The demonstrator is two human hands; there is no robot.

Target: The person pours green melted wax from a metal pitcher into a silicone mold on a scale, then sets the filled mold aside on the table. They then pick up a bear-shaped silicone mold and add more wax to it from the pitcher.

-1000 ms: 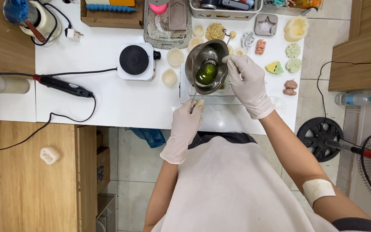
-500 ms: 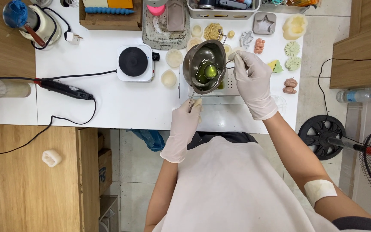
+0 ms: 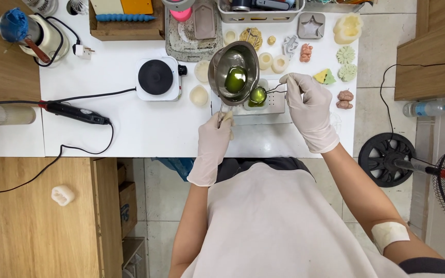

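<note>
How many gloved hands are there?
2: the white-gloved left hand grips the handle of the metal melting pot; the white-gloved right hand is beside the round mould of green liquid.

Glossy metal pouring pot [image 3: 233, 64], matt white table [image 3: 130, 123]

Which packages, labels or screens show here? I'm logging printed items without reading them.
Cardboard box: brown with blue print, on the floor under the wooden bench at left.
Water bottle: clear plastic with a blue cap and a pale label band, lying on the floor at right.
Small scale: white and flat, under the green mould on the white table; any display is too small to make out.
</note>
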